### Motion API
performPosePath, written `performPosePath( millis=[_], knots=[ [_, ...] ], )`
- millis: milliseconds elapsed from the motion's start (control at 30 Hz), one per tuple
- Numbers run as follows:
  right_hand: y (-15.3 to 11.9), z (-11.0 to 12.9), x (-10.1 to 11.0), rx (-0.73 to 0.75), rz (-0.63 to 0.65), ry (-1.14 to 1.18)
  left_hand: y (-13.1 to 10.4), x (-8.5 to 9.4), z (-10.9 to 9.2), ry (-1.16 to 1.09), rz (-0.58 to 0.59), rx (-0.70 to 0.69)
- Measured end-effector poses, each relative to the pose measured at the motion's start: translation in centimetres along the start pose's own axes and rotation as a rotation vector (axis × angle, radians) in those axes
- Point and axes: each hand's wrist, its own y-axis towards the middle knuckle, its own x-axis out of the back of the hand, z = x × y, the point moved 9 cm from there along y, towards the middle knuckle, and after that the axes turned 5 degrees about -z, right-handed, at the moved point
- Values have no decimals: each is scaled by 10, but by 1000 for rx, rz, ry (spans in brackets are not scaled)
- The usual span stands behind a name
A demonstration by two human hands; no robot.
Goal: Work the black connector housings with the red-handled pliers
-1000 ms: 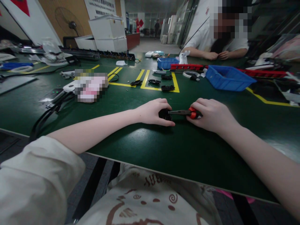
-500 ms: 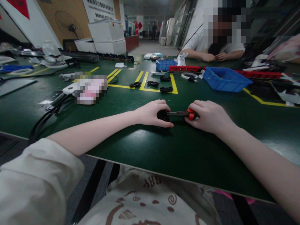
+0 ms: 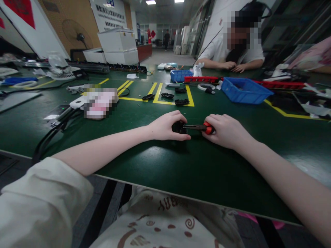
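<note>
Above the green table [image 3: 155, 158], my left hand [image 3: 169, 127] grips a small black part [image 3: 179, 127] between thumb and fingers. My right hand [image 3: 224, 130] is wrapped round the red handles of long-nose pliers [image 3: 195, 127]. The pliers point left, and their tips are at the right side of the black part; whether the jaws grip it is too small to tell. Beyond my hands, several similar black parts [image 3: 182, 102] lie in and beside a yellow-taped area.
A blue bin [image 3: 245, 90] stands at the right, a smaller blue bin [image 3: 181, 74] further back. Red strips [image 3: 203, 79] lie behind. At left are a pink phone-like object [image 3: 100, 103] and black cables [image 3: 53, 129]. A person [image 3: 232, 51] sits across the table.
The camera view has shifted slightly, so the far scene sits lower. My right hand and the pliers have moved a little left relative to the view. Both hands keep their holds.
</note>
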Motion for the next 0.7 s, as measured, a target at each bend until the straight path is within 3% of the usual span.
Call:
performPosePath(
  millis=[500,700],
  knots=[
    [0,6,3,11,5,-81,2,-2,6,-163,19,30],
    [0,8,5,36,-9,-140,2,-1,23,-271,12,206]
  ],
)
